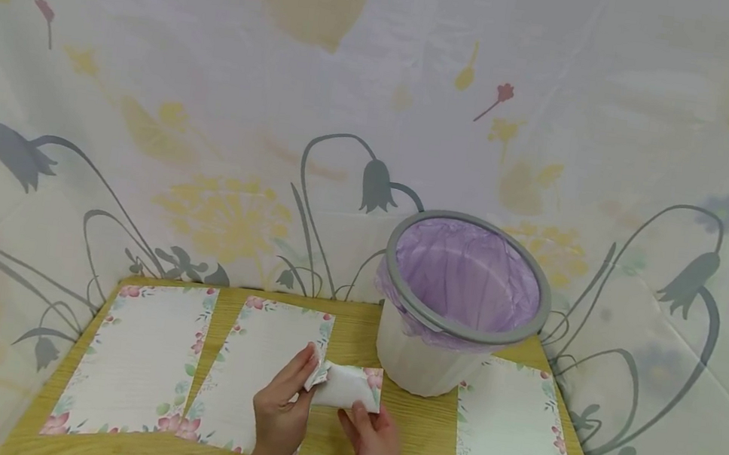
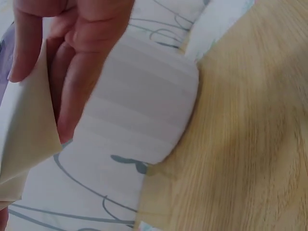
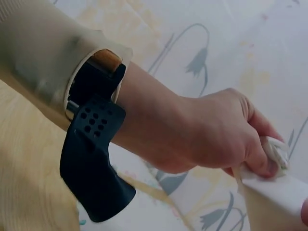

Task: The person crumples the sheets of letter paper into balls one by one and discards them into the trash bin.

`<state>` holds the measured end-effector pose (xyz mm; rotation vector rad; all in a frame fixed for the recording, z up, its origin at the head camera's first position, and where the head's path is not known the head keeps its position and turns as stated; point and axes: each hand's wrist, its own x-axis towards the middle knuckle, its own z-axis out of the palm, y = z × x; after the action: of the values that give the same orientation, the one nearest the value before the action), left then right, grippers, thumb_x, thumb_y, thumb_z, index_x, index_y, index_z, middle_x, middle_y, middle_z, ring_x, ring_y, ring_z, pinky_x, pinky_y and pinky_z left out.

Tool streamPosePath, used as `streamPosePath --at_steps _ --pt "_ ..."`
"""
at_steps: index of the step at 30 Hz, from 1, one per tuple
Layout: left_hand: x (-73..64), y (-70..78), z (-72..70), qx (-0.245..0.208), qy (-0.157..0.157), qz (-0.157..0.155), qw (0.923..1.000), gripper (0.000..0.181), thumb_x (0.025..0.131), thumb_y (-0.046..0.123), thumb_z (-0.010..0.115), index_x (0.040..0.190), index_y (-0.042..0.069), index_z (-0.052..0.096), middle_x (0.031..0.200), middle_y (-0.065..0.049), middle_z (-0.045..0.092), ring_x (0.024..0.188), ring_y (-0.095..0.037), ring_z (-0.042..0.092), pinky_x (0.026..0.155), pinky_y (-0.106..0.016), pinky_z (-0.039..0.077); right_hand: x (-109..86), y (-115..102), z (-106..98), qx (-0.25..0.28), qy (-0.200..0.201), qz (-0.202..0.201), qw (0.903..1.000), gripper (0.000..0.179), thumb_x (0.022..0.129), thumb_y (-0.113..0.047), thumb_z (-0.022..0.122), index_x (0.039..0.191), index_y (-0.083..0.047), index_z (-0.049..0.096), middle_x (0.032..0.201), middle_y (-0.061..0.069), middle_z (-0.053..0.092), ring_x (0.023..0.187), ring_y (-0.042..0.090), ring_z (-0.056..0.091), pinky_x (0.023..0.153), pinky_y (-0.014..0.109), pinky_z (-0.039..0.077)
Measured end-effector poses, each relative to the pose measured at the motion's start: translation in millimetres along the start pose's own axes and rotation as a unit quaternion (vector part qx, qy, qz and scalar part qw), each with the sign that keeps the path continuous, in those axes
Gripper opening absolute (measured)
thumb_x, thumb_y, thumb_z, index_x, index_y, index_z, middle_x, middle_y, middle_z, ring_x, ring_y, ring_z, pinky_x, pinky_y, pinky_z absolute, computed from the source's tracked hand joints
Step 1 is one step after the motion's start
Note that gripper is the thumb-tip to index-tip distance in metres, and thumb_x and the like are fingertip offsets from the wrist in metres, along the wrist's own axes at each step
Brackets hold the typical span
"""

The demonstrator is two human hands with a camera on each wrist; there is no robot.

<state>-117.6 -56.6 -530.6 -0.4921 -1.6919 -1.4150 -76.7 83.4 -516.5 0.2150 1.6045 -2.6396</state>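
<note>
A folded sheet of white paper (image 1: 345, 387) with a pink-and-green floral border is held up between both hands above the table's middle. My left hand (image 1: 282, 409) grips its left end, where the paper looks bunched; the right wrist view also shows that crumpled end (image 3: 276, 153) between thumb and fingers. At the lower right corner my right hand (image 1: 376, 445) pinches the sheet, thumb in front. From the left wrist view, the paper's plain side (image 2: 29, 125) appears as a creased fold. Part of the sheet is hidden behind the left fingers.
Two floral-bordered sheets (image 1: 139, 359) lie on the left of the wooden table (image 1: 419, 447), one partly behind my left hand. Another sheet (image 1: 513, 435) lies on the right. A white bin (image 1: 413, 359) with a grey rim and purple liner stands behind the hands. Patterned cloth hangs around the table.
</note>
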Motion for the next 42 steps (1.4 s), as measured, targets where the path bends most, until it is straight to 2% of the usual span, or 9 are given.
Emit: streamPosePath --at_steps 8,16,18,22,25,31,37,40,42 --pt "3.3 -3.8 -0.7 0.025 -0.022 0.032 0.9989 0.050 0.065 -0.032 0.066 0.109 -0.010 0.072 0.118 -0.024 0.067 0.115 -0.027 0.064 0.094 -0.024 0.048 4.8 -4 18 -0.020 0.072 -0.043 0.9963 0.043 0.100 -0.003 0.058 0.137 0.017 0.047 0.140 0.026 0.051 0.122 0.021 0.056 0.096 0.034 0.050" --pt "8.0 -3.9 0.6 0.036 -0.040 0.061 0.9967 0.047 0.066 -0.029 0.066 0.108 -0.008 0.073 0.116 -0.023 0.068 0.113 -0.030 0.065 0.096 -0.025 0.048 9.5 -5 27 -0.113 0.056 -0.158 0.9794 0.029 0.094 0.005 0.063 0.121 0.014 0.063 0.126 0.023 0.063 0.122 0.022 0.057 0.092 0.029 0.051" --pt "10.3 -3.4 1.6 0.030 -0.056 0.063 0.9960 0.046 0.067 -0.028 0.068 0.109 -0.008 0.072 0.117 -0.023 0.068 0.113 -0.031 0.065 0.097 -0.026 0.048 13.1 -4 25 -0.167 0.058 -0.229 0.9573 0.026 0.090 0.013 0.061 0.116 0.013 0.066 0.120 0.023 0.066 0.118 0.023 0.060 0.091 0.027 0.051" --pt "14.3 0.2 1.0 0.041 -0.092 0.058 0.9932 0.046 0.069 -0.025 0.068 0.110 -0.007 0.072 0.118 -0.020 0.069 0.111 -0.032 0.066 0.098 -0.025 0.047 20.5 -1 18 -0.264 0.048 -0.388 0.8815 0.035 0.079 0.028 0.060 0.106 0.010 0.072 0.109 0.024 0.068 0.107 0.025 0.066 0.090 0.026 0.051" --pt "16.9 4.6 -1.3 0.064 -0.131 0.042 0.9885 0.044 0.072 -0.021 0.068 0.114 -0.006 0.071 0.121 -0.017 0.068 0.110 -0.032 0.066 0.098 -0.023 0.046 24.6 -1 11 -0.311 0.027 -0.458 0.8324 0.043 0.072 0.034 0.057 0.103 0.009 0.073 0.108 0.024 0.069 0.102 0.030 0.068 0.088 0.025 0.051" --pt "17.1 15.9 -4.6 0.058 -0.196 0.000 0.9790 0.044 0.084 0.001 0.073 0.126 -0.010 0.063 0.134 -0.022 0.059 0.120 -0.036 0.059 0.100 -0.022 0.043 31.0 -7 0 -0.377 0.002 -0.505 0.7764 0.049 0.069 0.034 0.056 0.104 0.006 0.074 0.112 0.021 0.070 0.099 0.034 0.069 0.087 0.022 0.051" --pt "17.3 19.7 -0.3 0.045 -0.175 -0.023 0.9832 0.055 0.080 0.017 0.084 0.123 -0.011 0.063 0.133 -0.024 0.059 0.118 -0.038 0.060 0.098 -0.020 0.044 35.0 -12 -4 -0.387 -0.009 -0.521 0.7607 0.036 0.072 0.024 0.068 0.100 0.003 0.076 0.110 0.020 0.071 0.096 0.033 0.070 0.084 0.022 0.052" --pt "18.4 17.2 -0.6 0.043 -0.158 -0.032 0.9859 0.056 0.076 0.012 0.086 0.122 -0.011 0.064 0.132 -0.023 0.060 0.116 -0.039 0.061 0.095 -0.020 0.046 35.3 -16 -6 -0.387 -0.053 -0.501 0.7722 0.036 0.075 0.021 0.067 0.105 0.003 0.075 0.115 0.019 0.069 0.101 0.033 0.068 0.084 0.023 0.054" --pt "19.9 15.0 -2.9 0.037 -0.154 -0.051 0.9861 0.056 0.075 0.010 0.086 0.123 -0.011 0.064 0.133 -0.023 0.059 0.116 -0.038 0.061 0.093 -0.020 0.048 34.2 -20 -9 -0.374 -0.114 -0.462 0.7960 0.041 0.077 0.019 0.063 0.113 0.003 0.073 0.124 0.020 0.065 0.098 0.022 0.070 0.078 0.020 0.055"
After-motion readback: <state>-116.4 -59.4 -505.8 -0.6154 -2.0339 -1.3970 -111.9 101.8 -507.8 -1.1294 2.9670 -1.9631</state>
